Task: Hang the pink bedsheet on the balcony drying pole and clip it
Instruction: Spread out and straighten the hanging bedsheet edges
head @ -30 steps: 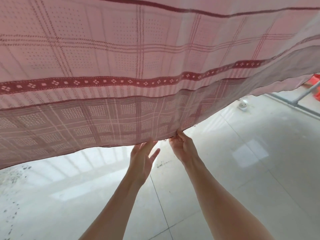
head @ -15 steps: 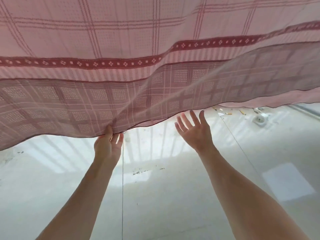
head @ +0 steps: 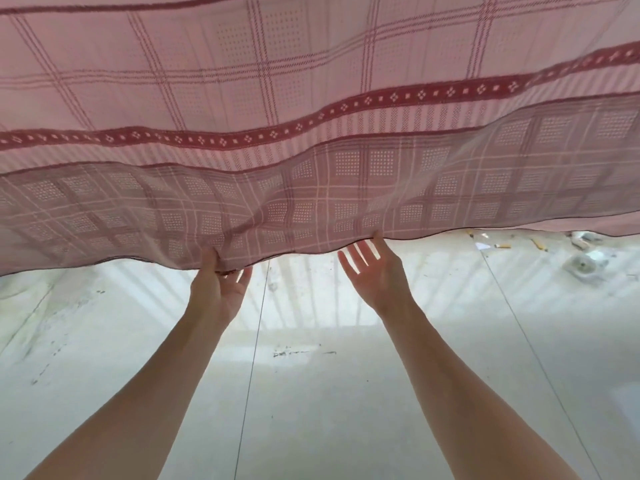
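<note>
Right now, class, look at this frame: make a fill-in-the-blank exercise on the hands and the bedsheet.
1. The left hand pinches the bedsheet's lower ____.
2. The right hand has its fingers ____.
3. The sheet's dark red band carries small ____ shapes.
4. Below, the tiled ____ shows.

Missing words: edge; spread; diamond; floor
</note>
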A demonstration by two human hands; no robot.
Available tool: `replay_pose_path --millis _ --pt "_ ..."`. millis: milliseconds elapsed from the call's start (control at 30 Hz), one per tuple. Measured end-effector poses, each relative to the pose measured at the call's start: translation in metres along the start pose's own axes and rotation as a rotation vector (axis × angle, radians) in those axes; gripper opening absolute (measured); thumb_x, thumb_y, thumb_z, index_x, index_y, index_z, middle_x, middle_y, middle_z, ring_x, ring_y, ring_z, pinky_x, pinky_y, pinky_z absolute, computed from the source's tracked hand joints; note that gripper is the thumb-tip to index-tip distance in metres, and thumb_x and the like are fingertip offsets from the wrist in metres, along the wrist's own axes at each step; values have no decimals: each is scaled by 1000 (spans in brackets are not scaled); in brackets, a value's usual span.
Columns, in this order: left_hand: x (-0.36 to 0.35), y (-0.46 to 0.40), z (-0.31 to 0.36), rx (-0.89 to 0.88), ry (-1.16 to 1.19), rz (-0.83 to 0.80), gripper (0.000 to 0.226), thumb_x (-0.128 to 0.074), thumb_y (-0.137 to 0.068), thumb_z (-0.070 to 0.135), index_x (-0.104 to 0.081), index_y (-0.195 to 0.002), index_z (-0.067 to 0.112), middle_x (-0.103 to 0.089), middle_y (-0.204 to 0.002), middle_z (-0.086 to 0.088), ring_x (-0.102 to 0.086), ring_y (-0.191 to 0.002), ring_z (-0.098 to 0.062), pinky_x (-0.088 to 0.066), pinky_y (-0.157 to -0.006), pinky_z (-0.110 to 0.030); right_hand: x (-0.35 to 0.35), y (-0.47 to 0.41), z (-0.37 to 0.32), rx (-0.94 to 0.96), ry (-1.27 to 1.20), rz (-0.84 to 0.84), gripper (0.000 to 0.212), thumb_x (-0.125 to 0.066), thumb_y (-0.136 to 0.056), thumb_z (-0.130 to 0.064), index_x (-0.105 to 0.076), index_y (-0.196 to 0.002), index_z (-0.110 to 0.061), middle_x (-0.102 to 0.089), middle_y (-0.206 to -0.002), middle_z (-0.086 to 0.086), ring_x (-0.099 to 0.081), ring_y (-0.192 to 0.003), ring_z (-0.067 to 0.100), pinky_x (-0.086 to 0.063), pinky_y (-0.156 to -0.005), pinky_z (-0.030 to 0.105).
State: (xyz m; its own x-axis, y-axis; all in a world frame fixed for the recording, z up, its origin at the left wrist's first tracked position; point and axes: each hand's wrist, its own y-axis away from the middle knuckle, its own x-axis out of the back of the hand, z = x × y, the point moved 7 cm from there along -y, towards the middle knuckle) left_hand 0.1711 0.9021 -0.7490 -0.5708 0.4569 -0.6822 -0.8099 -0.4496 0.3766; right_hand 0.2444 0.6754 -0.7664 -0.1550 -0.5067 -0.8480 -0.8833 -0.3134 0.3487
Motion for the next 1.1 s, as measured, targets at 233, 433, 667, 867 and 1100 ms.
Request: replay_pose_path --millis 233,433,667,867,1100 --pt "-29 16 -45 177 -37 -362 6 -59 -81 29 -59 -84 24 -62 -92 9 -56 -98 -12 -44 -85 -29 13 8 2 47 38 -44 14 -62 -87 -18 -67 -100 -15 -68 -106 3 -62 -109 20 -52 -89 37" --pt "-36 21 -65 178 -221 -380 16 -48 -94 21 -59 -104 25 -66 -107 6 -61 -107 -11 -46 -85 -30 24 32 -1 72 141 8 10 -64 -85 -21 -71 -90 -16 -70 -106 4 -66 -103 23 -54 -83 39" --pt "-25 35 -59 189 -186 -384 19 -50 -93 14 -61 -108 12 -73 -100 -6 -69 -94 -20 -57 -70 -28 10 37 11 19 211 -55 55 -64 -81 -47 -53 -128 -20 -54 -133 12 -53 -119 42 -47 -93 56" --pt "-21 35 -49 206 -51 -305 14 -51 -93 7 -61 -102 7 -75 -90 -5 -71 -85 -18 -57 -64 -27 -7 33 23 30 155 -55 57 -64 -80 -51 -53 -126 -19 -47 -137 13 -52 -120 38 -43 -99 53" --pt "-15 32 -48 127 -166 -255 13 -51 -93 9 -60 -101 12 -68 -99 -4 -71 -81 -19 -58 -64 -28 1 31 1 187 -77 3 24 -63 -86 -18 -62 -109 -12 -58 -118 8 -59 -110 27 -49 -93 43"
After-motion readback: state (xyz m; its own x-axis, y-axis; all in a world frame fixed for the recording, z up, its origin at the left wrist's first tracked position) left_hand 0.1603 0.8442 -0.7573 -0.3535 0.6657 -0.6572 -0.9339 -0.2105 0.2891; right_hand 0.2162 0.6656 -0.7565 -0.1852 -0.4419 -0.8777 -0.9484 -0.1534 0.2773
